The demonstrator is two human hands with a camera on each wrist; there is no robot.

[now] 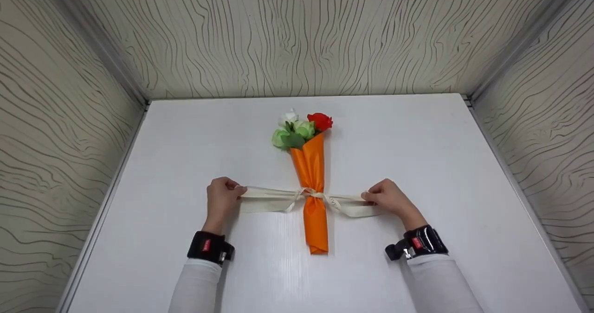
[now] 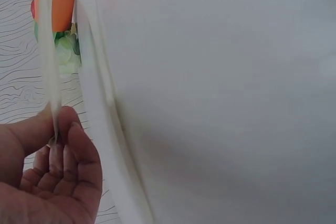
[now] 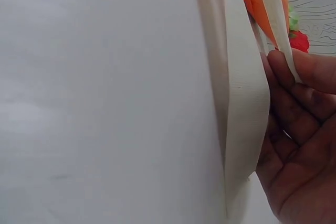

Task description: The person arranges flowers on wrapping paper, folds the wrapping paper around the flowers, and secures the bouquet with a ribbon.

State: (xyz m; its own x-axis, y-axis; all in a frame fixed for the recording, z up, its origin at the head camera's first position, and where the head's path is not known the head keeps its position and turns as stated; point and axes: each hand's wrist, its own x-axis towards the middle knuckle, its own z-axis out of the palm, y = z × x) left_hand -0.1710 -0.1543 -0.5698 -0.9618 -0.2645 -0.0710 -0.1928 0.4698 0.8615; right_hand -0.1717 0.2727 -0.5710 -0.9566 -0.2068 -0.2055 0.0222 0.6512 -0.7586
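A bouquet wrapped in orange paper (image 1: pixel 315 167) lies in the middle of the white table, with a red flower (image 1: pixel 320 121), a white one and pale green ones at its far end. Cream ribbon (image 1: pixel 269 194) is tied around its narrow waist, with loops and tails spread to both sides. On the left, my left hand (image 1: pixel 222 201) pinches the ribbon between thumb and forefinger. My right hand (image 1: pixel 392 198) pinches the ribbon on the other side. In the right wrist view a loose ribbon tail (image 3: pixel 247 93) hangs beside the fingers. Both held parts look stretched out sideways.
The white table (image 1: pixel 176 141) fills the space below the hands. Wood-patterned panels (image 1: pixel 297 39) stand at the back and both sides, joined by grey metal strips. Each wrist wears a black strap (image 1: pixel 204 246) with a small camera.
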